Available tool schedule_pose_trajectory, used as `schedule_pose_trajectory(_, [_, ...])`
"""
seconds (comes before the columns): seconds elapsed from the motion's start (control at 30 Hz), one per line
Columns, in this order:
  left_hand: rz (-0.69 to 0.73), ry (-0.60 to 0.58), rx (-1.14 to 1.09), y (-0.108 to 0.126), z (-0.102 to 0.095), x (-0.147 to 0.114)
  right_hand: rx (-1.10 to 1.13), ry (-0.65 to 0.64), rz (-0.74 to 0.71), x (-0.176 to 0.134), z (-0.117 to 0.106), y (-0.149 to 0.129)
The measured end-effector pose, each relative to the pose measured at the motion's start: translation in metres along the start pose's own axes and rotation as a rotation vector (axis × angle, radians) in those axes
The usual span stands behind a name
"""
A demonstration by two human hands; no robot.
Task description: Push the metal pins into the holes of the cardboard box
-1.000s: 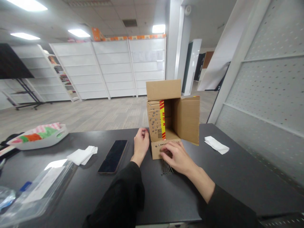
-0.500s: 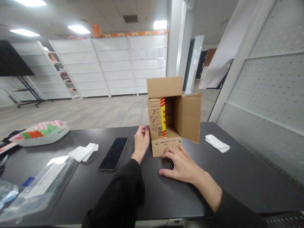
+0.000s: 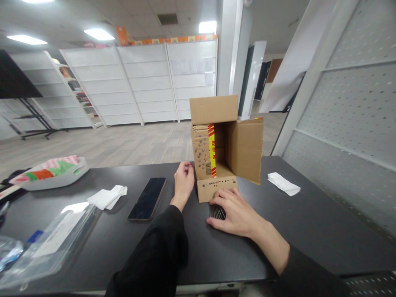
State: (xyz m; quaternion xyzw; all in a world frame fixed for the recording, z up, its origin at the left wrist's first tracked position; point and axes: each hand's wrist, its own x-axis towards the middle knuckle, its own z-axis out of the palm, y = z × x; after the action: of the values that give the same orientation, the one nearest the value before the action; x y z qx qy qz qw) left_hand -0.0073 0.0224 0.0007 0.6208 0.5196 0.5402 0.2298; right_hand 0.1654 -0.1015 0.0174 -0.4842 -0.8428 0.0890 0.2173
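Note:
An open cardboard box (image 3: 230,144) stands on the dark table with its opening toward me. Round grey heads dot its left front flap, and small holes run along its lower flap. Close to the box's left side is my left hand (image 3: 185,181), fingers curled and closed; whatever they may hold is hidden. My right hand (image 3: 233,210) lies in front of the lower flap, thumb and fingers around a row of thin dark metal nails (image 3: 217,212) on the table. The hand covers part of the row.
A smartphone (image 3: 147,199) and folded white tissue (image 3: 107,196) lie left of my hands. Farther left are a clear plastic case (image 3: 46,255) and a white basket (image 3: 76,177) with coloured cloth. Another tissue (image 3: 284,183) lies right; a perforated panel (image 3: 355,103) borders that side.
The view has shifted very slightly. Both hands keep the same pose beside and in front of the box, and nothing on the table has visibly moved.

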Motion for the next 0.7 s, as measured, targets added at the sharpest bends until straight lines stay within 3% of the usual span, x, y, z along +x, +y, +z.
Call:
schedule_pose_trajectory(0.33, [-0.010, -0.001, 0.006, 0.000, 0.000, 0.000, 0.031, 0.108, -0.081, 0.005, 0.002, 0.000])
schedule_pose_trajectory(0.53, [0.001, -0.008, -0.001, 0.001, -0.001, 0.000, 0.084, 0.238, -0.138, 0.009, 0.005, 0.005])
schedule_pose_trajectory(0.7, [0.004, -0.010, -0.005, 0.000, 0.000, 0.000, 0.168, 0.362, -0.104, 0.012, 0.009, 0.008])
